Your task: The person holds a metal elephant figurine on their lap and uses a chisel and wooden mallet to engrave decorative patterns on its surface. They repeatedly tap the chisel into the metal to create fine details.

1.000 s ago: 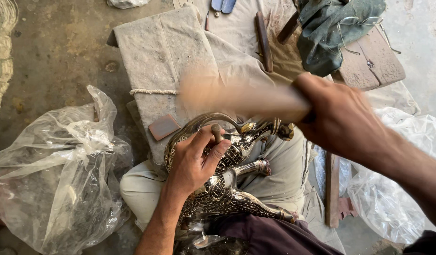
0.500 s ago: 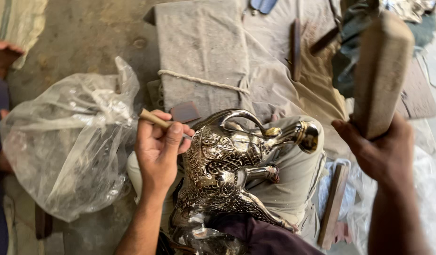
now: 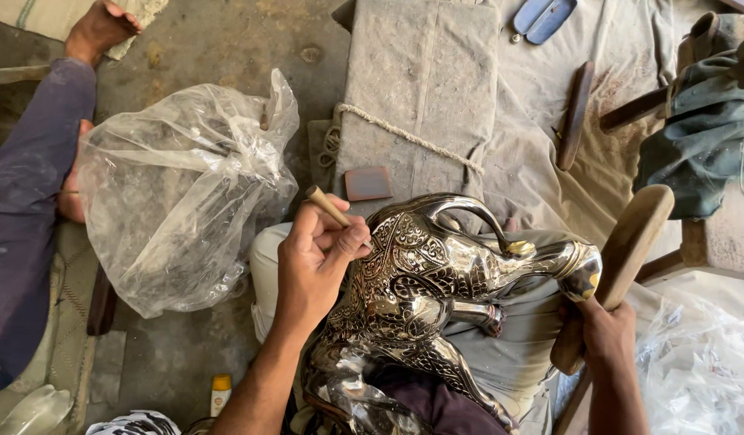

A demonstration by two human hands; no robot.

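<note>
A shiny engraved metal animal figure (image 3: 436, 282) lies across my lap. My left hand (image 3: 312, 262) grips a small wooden-handled chisel (image 3: 330, 208), its tip set against the figure's patterned back. My right hand (image 3: 604, 334) holds a flat wooden mallet (image 3: 622, 258) upright at the right, beside the figure's head and apart from the chisel.
A crumpled clear plastic bag (image 3: 183, 193) sits on the floor at left. Another person's arm in a blue sleeve (image 3: 30, 185) reaches along the far left. A rope-tied cloth pad (image 3: 420, 89), a wooden stick (image 3: 575, 113) and dark green cloth (image 3: 702, 121) lie beyond. More plastic (image 3: 702, 362) at right.
The mallet has come down from its raised position to beside the figure's head. My left hand stays on the chisel at the figure's back. The view has shifted left, showing another person's arm.
</note>
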